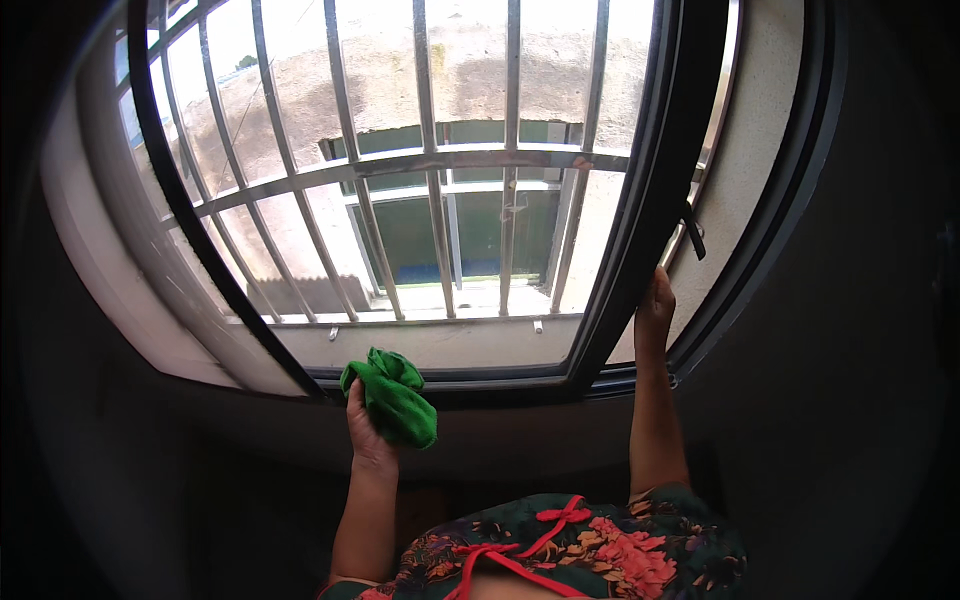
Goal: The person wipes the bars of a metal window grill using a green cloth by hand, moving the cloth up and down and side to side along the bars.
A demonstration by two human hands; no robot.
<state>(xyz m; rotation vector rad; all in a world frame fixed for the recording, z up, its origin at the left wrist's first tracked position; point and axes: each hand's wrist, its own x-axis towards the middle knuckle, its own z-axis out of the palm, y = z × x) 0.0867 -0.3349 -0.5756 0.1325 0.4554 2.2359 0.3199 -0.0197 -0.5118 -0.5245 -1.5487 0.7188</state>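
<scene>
My left hand (366, 433) holds a bunched green microfiber cloth (397, 405) just in front of the lower rail of a dark-framed window sash (480, 394). Part of the cloth overlaps the sash's bottom edge, though whether it touches the frame cannot be told. On the other side, my right hand (656, 304) grips the outer edge of the sash's thick right stile (643, 225), its fingers mostly hidden. A black window handle (694, 232) sticks out from that stile a little above my right hand.
Metal security bars (433, 225) stand behind the sash, joined by a crossbar (315, 176). A pale outer sill (450, 341) runs below them. To the right, the dark fixed window frame (780, 232) borders an open gap. Outside, a rough wall has another window (465, 225).
</scene>
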